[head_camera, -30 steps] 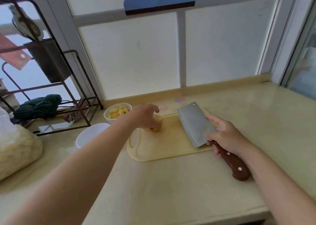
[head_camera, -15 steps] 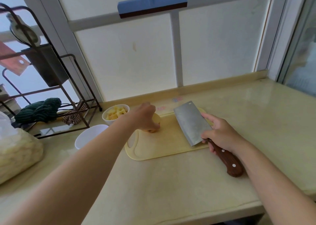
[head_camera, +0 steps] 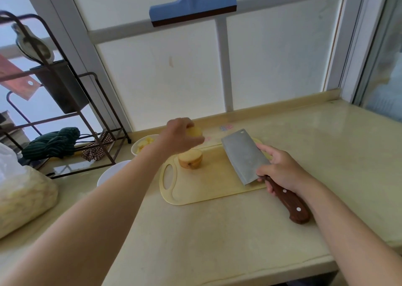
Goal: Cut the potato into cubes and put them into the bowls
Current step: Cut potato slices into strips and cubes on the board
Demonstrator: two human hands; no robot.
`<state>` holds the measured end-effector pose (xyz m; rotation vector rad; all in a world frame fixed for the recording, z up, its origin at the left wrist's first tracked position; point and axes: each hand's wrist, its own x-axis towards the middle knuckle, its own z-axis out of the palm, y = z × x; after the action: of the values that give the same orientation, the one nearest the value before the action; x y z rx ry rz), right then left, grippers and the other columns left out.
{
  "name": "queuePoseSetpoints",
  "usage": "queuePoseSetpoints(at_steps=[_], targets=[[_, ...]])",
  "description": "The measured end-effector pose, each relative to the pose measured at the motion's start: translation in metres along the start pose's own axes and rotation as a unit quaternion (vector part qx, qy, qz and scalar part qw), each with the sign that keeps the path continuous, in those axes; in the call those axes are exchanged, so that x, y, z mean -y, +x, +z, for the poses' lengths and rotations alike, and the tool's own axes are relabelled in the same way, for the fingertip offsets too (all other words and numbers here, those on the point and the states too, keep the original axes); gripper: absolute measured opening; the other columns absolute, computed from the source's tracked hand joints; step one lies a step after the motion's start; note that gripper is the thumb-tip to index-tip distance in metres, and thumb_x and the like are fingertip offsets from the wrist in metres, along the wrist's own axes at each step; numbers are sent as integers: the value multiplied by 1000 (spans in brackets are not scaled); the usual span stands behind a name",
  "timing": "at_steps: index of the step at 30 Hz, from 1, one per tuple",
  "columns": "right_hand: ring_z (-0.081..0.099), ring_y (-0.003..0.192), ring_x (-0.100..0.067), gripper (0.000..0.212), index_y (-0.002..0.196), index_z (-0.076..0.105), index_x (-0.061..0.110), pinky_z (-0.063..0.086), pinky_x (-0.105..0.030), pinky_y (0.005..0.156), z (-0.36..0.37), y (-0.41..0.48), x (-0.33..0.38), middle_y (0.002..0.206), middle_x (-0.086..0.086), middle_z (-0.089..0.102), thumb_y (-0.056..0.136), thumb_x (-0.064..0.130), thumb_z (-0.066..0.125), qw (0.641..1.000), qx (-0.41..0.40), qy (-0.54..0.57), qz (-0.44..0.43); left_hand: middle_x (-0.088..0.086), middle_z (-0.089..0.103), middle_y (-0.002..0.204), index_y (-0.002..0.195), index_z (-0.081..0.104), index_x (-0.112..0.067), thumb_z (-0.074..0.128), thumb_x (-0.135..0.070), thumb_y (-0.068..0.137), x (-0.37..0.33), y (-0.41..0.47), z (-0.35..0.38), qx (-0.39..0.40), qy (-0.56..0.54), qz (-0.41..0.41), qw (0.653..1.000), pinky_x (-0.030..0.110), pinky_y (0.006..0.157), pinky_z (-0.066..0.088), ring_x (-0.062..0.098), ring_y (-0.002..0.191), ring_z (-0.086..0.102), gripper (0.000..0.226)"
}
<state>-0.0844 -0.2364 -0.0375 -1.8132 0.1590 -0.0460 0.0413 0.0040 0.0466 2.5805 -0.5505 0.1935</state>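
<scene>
Potato half (head_camera: 190, 160) sits on board (head_camera: 206, 193), far-left part, just beside the handle hole. L hand (head_camera: 180, 136) hovers above it, fingers curled round a 2nd potato piece (head_camera: 195, 132), clear of the board. R hand (head_camera: 280, 170) wraps the cleaver (head_camera: 244, 157) where wood handle meets blade; blade is over the board's right part, handle end points near-right over counter (head_camera: 217, 231). Two white bowls left of board: far bowl (head_camera: 142, 144) has cubes, near bowl (head_camera: 113, 172) is partly hidden behind L forearm, contents can't tell. Rack (head_camera: 95, 120) w/ green cloth (head_camera: 52, 143) far left; bag (head_camera: 24, 196) at left edge.
</scene>
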Motion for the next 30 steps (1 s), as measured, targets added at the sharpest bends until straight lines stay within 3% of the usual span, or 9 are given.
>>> queuePoseSetpoints(at_steps=[2, 5, 9, 14, 17, 19, 21, 23, 30], targets=[[52, 42, -27, 73, 130, 49, 48, 47, -32, 45, -1, 0, 0, 65, -13, 65, 84, -9, 56, 1000, -5, 7, 4, 10, 66, 93, 99, 66, -6, 68, -31, 86, -13, -2, -2, 28, -205, -55, 977, 38, 74, 61, 29, 87, 67, 29], [52, 42, -27, 76, 135, 46, 46, 46, -31, 44, -2, 0, 0, 65, -14, 64, 85, -10, 57, 1000, -14, 25, 8, 22, 62, 108, 112, 61, -2, 63, -25, 92, -26, -9, 2, 115, -430, -148, 883, 51, 81, 59, 38, 101, 66, 30], [52, 41, -26, 76, 145, 50, 37, 45, -29, 41, -3, 1, -1, 66, -14, 65, 85, -9, 58, 999, -31, 41, 14, 26, 62, 110, 120, 60, 1, 59, -25, 94, -35, -17, 13, 165, -564, -198, 785, 53, 85, 56, 40, 99, 65, 37], [52, 42, -24, 68, 135, 50, 38, 44, -28, 39, -5, -3, 3, 66, -14, 65, 86, -9, 59, 996, -64, 68, 15, 29, 63, 119, 124, 55, -3, 49, -26, 99, -40, -24, 35, 200, -619, -232, 723, 53, 91, 53, 42, 107, 64, 34], [53, 43, -23, 60, 126, 50, 36, 45, -29, 39, -7, -5, 2, 66, -13, 64, 87, -9, 57, 991, -96, 95, 11, 23, 59, 114, 116, 54, 1, 50, -13, 99, -41, -27, 50, 147, -572, -265, 762, 54, 77, 57, 38, 97, 66, 22], [53, 43, -23, 52, 116, 55, 35, 47, -31, 41, -9, -5, 0, 67, -13, 64, 87, -9, 56, 988, -110, 110, 10, 17, 58, 107, 109, 57, 1, 52, -15, 99, -38, -30, 56, 131, -501, -268, 813, 43, 70, 58, 31, 90, 64, 19], [53, 43, -23, 51, 112, 55, 37, 47, -31, 42, -10, -4, 0, 68, -14, 63, 87, -8, 56, 986, -115, 119, 13, 10, 56, 102, 101, 58, -9, 52, -20, 98, -29, -32, 56, 139, -371, -203, 895, 34, 77, 52, 23, 91, 57, 13], [53, 43, -23, 54, 119, 53, 36, 47, -31, 41, -10, -3, 0, 70, -15, 64, 88, -8, 56, 986, -114, 120, 16, 3, 60, 108, 118, 61, -17, 56, -20, 94, -20, -36, 52, 143, -247, -141, 948, 35, 94, 49, 20, 100, 59, 25], [52, 42, -23, 63, 131, 51, 37, 46, -29, 39, -7, -6, 3, 66, -13, 63, 88, -9, 55, 987, -111, 114, 17, -1, 57, 123, 135, 54, -24, 75, -31, 80, -16, -56, 56, 152, -10, -42, 988, 25, 90, 46, 16, 110, 57, 59]])
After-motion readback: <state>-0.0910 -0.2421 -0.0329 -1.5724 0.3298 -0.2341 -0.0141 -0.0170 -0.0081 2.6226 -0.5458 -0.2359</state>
